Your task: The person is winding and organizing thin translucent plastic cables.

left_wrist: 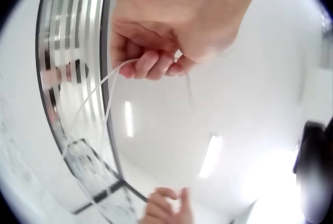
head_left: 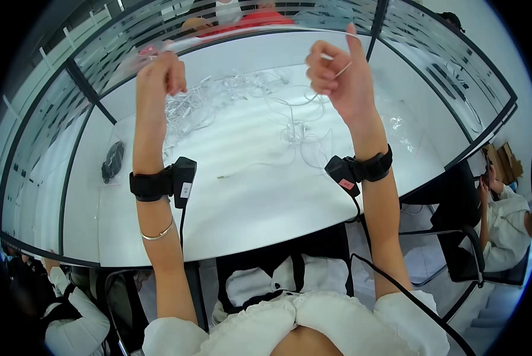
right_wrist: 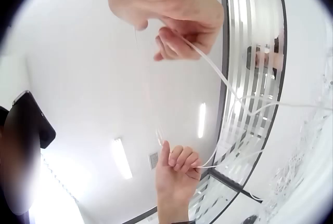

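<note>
Both hands are raised above the white desk (head_left: 248,207). My left hand (head_left: 161,76) has its fingers curled around a thin white cable (left_wrist: 99,86), which hangs from it in a loop in the left wrist view. My right hand (head_left: 342,77), on the other side, curls its fingers around a white cable (right_wrist: 213,66) that runs down toward the desk. A pale strand (head_left: 206,40) stretches between the hands at the top of the head view. The right thumb points up. Inside the fists, the gripped parts are hidden.
A heap of white cables (head_left: 186,107) lies on the desk's far left, and a looser tangle (head_left: 295,133) right of centre. A black bundle (head_left: 113,162) sits at the left. A striped glass partition (head_left: 331,15) rims the desk. A person (head_left: 503,225) sits at the right.
</note>
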Tool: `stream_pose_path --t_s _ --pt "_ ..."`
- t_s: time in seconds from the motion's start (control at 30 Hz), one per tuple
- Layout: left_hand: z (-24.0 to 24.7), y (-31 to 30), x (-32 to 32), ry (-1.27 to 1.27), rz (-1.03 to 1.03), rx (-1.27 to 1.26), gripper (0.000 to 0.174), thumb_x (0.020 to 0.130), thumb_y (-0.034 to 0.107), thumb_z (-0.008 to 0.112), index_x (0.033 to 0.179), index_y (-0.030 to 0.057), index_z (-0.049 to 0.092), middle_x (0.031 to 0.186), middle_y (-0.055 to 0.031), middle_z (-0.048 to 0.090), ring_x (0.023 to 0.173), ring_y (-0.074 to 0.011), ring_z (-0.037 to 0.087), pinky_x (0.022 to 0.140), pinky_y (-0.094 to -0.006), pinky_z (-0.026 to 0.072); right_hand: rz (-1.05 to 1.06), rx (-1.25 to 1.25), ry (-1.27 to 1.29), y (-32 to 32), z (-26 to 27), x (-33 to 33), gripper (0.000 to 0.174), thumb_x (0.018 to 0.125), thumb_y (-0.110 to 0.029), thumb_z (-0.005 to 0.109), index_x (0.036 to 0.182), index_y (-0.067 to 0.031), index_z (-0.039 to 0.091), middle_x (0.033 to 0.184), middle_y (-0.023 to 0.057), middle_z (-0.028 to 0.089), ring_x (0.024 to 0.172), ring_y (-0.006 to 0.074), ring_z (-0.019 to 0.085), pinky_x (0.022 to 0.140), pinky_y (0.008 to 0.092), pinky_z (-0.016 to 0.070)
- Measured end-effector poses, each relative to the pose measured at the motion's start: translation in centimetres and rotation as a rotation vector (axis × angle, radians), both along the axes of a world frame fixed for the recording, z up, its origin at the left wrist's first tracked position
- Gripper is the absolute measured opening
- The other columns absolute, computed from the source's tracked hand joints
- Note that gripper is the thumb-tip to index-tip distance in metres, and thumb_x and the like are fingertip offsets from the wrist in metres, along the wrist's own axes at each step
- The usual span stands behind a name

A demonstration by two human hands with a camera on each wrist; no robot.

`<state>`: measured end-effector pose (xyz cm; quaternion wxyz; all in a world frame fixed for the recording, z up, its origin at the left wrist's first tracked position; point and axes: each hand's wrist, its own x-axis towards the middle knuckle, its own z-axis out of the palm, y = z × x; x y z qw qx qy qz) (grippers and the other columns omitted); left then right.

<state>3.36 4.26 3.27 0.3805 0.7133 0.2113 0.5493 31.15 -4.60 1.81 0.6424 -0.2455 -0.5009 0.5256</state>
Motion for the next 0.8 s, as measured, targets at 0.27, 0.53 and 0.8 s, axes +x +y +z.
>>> stream_pose_path --t_s 0.27,0.53,0.8 --pt "2.9 -1.6 -4.8 -0.318 0.319 0.014 0.044 0.092 0.029 0.052 0.056 0.0137 0.030 0.054 0.0043 0.025 0.049 -0.0072 0.020 0.048 -0.0260 0.0147 -0.573 0.091 -0.823 0.9 -3.5 0.1 0.046 0.087 -0.044 0.057 0.068 -0.0023 0.059 0.051 -0.0042 0.041 0.047 0.0072 0.030 0.047 0.0240 0.0226" --pt "3.9 -2.9 -5.8 -0.349 0.477 0.065 0.040 0.087 0.021 0.063 0.055 0.0131 0.039 0.054 0.0052 0.027 0.049 -0.0060 0.019 0.048 -0.0257 0.0134 -0.204 -0.166 -0.087 2.4 -4.1 5.3 0.033 0.091 -0.037 0.051 0.079 -0.0070 0.055 0.056 -0.0068 0.032 0.047 0.0038 0.024 0.044 0.0222 0.0178" --pt "4.9 -3.6 -8.5 -0.527 -0.172 -0.189 0.035 0.098 0.014 0.042 0.065 0.0094 0.034 0.058 0.0021 0.026 0.049 -0.0075 0.018 0.048 -0.0250 0.0182 -0.420 -0.205 -0.404 2.4 -4.2 8.1 0.032 0.089 -0.039 0.058 0.075 -0.0111 0.051 0.057 -0.0086 0.030 0.048 0.0026 0.024 0.045 0.0213 0.0167"
